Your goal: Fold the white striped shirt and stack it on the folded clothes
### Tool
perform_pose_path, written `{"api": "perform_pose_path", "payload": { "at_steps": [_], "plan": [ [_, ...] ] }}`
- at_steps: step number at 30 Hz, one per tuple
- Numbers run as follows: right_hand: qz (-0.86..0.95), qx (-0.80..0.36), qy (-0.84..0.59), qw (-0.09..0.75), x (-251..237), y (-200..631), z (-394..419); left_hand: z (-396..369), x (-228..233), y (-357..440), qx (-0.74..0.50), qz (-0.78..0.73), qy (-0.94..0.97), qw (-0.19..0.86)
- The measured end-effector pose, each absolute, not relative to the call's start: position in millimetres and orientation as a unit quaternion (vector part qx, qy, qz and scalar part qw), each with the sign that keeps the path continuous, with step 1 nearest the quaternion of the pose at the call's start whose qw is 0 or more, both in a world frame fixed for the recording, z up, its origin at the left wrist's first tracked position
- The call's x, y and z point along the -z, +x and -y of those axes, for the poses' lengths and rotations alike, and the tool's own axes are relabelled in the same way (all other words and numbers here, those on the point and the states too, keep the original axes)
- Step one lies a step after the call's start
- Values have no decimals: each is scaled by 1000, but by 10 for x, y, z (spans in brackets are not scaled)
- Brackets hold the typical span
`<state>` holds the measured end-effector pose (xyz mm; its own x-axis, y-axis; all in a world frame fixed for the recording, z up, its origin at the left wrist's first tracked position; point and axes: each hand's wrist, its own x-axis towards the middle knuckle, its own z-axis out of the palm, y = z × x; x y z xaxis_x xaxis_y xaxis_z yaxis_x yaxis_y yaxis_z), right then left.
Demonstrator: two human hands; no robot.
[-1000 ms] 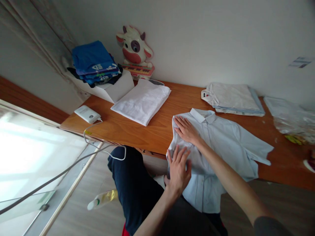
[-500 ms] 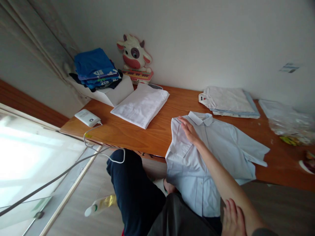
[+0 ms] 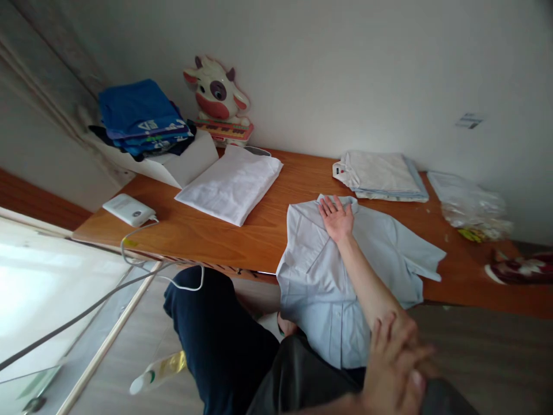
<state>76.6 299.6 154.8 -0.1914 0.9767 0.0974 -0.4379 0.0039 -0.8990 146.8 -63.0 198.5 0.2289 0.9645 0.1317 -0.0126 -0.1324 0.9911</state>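
- Light blue shirt [image 3: 389, 253] spread on desk [image 3: 242, 230], lower part hanging over the near edge.
- Right hand [image 3: 337, 219] flat on it just below the collar, fingers released and splayed.
- Left hand [image 3: 395, 369] resting on right forearm, fingers loosely curled, holding nothing.

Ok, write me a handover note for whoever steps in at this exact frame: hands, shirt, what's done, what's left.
Right hand: flat, palm down on the shirt just below the collar, gripping nothing.
Left hand: open, resting on the right forearm near the elbow, off the shirt.
Shirt: spread front up on the table, hem hanging over the near edge, its left side turned in, the other sleeve still spread out.
Done: one side fold.
Left: probably the other sleeve and the hem.
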Motion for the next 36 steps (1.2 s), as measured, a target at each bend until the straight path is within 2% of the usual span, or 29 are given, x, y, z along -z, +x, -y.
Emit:
{"api": "perform_pose_path", "payload": {
  "at_steps": [2,4,9,12,14,17,24,36],
  "plan": [
    [452,-635,-304,548,-1521,786,-3006,1065,-1866,1672,-456,-375,556,585],
    [459,-637,-297,543,-1491,814,-3016,1262,-1802,1690,-462,-368,541,599],
    [438,-646,-287,556,-1467,858,-3024,782,-1939,1097,-465,-329,658,492],
    [448,-626,-299,564,-1497,853,-3007,421,-2018,846,-478,-425,640,426],
    [473,-611,-309,554,-1525,845,-2990,316,-2005,835,-512,-486,573,417],
    [485,-603,-329,541,-1564,835,-2968,344,-1931,942,-549,-512,476,459],
    [486,-604,-321,544,-1537,841,-2988,427,-1805,1020,-533,-466,411,574],
    [381,-661,-309,568,-1489,834,-3008,331,-1774,961,-514,-442,431,596]
  ]
}}
